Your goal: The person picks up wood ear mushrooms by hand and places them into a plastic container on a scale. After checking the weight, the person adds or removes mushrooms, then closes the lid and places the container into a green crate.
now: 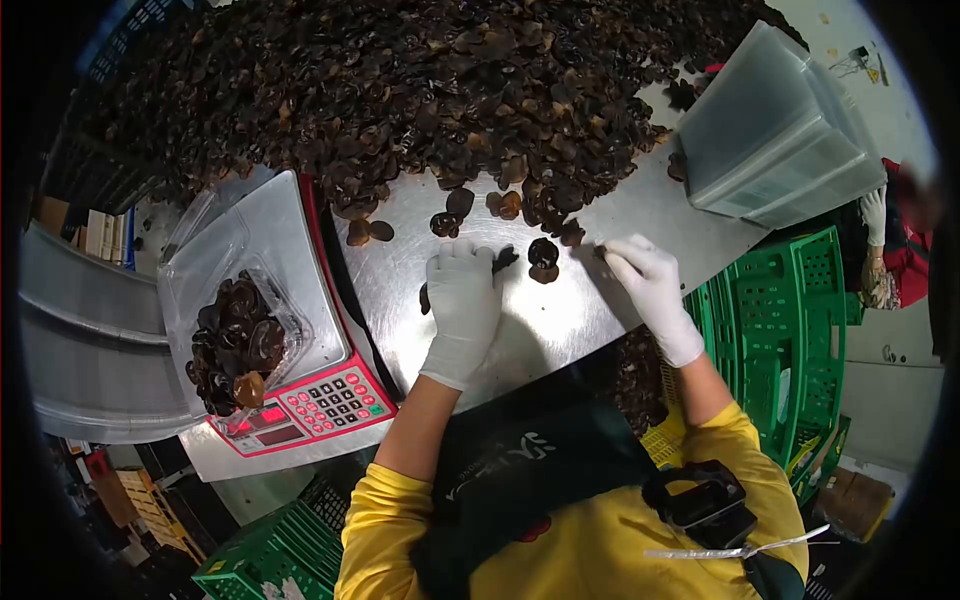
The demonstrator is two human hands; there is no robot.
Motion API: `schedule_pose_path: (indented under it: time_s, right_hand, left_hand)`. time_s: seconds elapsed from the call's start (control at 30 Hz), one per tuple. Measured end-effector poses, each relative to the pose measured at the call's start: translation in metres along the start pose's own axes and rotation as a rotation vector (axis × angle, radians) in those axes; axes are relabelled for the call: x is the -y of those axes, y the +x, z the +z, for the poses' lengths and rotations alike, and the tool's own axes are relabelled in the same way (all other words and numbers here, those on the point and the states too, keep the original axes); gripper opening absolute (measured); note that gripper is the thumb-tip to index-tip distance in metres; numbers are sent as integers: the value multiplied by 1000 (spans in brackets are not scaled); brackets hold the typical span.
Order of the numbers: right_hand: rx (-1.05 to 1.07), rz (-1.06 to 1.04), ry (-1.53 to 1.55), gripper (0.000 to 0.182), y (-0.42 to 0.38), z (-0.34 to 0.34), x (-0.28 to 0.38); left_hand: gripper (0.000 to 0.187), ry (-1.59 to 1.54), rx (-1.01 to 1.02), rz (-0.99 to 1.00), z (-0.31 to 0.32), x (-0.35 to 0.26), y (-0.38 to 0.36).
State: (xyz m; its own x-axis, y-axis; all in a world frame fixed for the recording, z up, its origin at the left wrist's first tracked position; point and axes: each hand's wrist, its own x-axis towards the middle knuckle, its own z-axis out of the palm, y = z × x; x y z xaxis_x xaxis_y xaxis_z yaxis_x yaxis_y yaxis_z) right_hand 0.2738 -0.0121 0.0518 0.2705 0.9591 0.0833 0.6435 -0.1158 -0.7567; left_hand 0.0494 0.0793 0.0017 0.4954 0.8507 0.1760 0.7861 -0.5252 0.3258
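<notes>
My left hand (pixel 464 308), in a white glove, is palm down over the steel table (pixel 390 205) with its fingers curled. A dark wood ear mushroom piece (pixel 505 259) sticks out at its fingertips, and another (pixel 425 298) shows at its outer edge. What lies under the palm is hidden. Also gloved, my right hand (pixel 648 292) pinches a small dark bit of wood ear mushroom (pixel 600 252) just above the metal. Between the hands, a shiny wood ear mushroom (pixel 543 252) rests on the table. Several loose pieces lie nearer the large wood ear pile (pixel 430 100).
At the left, a red digital scale (pixel 335 400) carries a clear plastic tray (pixel 293 335) of wood ears (pixel 235 340). A translucent bin (pixel 770 130) stands at the right table edge. Green crates (pixel 785 330) are stacked below it. Another person's red clothing (pixel 912 270) shows far right.
</notes>
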Motion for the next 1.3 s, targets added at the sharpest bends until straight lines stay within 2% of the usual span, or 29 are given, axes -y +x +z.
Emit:
schedule_pose_path:
  time_s: [0.07,0.13,0.2,0.23,0.27,0.37,0.4,0.47,0.5,0.57,0.6,0.67,0.73,0.8,0.87,0.9,0.97,1.0,1.03,1.07,1.1,1.13,1.2,1.23,1.3]
  right_hand:
    - [196,-64,-127,16,-22,-26,-9]
    - [624,-14,-305,17,-44,-63,-13]
    - [872,-58,-610,23,-58,-82,-8]
    - [913,49,-774,26,-60,-85,-6]
    - [912,52,-773,26,-59,-85,-7]
    - [481,7,-578,17,-50,-76,2]
    - [480,4,-576,17,-43,-66,2]
    - [272,-82,-519,17,-33,-43,-7]
    - [225,-113,-510,17,-25,-32,-7]
    - [144,-122,-493,19,-6,-14,-5]
    - [137,-122,-493,19,5,-6,-4]
    - [51,15,-362,23,20,9,-4]
    - [45,49,-333,23,31,22,-4]
    - [50,76,-305,23,37,29,-11]
    - [153,184,-113,21,39,29,-21]
    - [230,254,33,18,38,20,-17]
    - [363,188,-18,15,23,-7,-17]
    - [450,116,-80,14,15,-22,-16]
    - [451,115,-86,14,8,-34,-18]
    - [564,45,-120,15,1,-45,-19]
    - [676,-24,-151,15,-6,-51,-16]
    - [731,-5,-281,14,-13,-54,-10]
    - [823,-82,-434,14,-18,-51,-9]
    - [822,-96,-540,15,-24,-51,-12]
    - [994,-126,-704,25,-37,-54,-17]
  left_hand:
    - [26,35,-20,19,6,5,-1]
    - [26,50,-17,11,5,6,-4]
    - [26,62,-14,10,1,6,-7]
    - [26,54,13,45,-6,7,-10]
    - [26,48,43,80,-14,6,-11]
    - [27,-93,79,74,-33,2,-5]
    - [27,-89,77,73,-31,0,2]
    - [24,-82,95,0,-25,-9,21]
    - [24,-81,94,3,-11,-5,27]
    - [20,233,65,112,21,2,34]
    - [20,235,60,118,18,0,35]
    - [17,170,76,63,2,-8,25]
    - [15,251,13,54,-17,-38,0]
    - [15,-79,163,190,20,-60,-40]
    - [15,-257,212,519,4,-95,-51]
    - [15,-258,211,517,4,-94,-50]
    - [18,-344,111,575,7,-94,-47]
    - [19,-334,42,474,-3,-84,-32]
    - [25,-203,-128,386,1,-76,-22]
    - [32,-109,-90,206,0,-74,-17]
    - [33,-230,-246,236,6,-64,-1]
    - [33,-232,-248,238,16,-55,7]
    - [30,-143,75,214,27,-45,20]
    - [17,-136,20,240,24,-45,18]
    - [24,-108,76,236,14,-34,8]
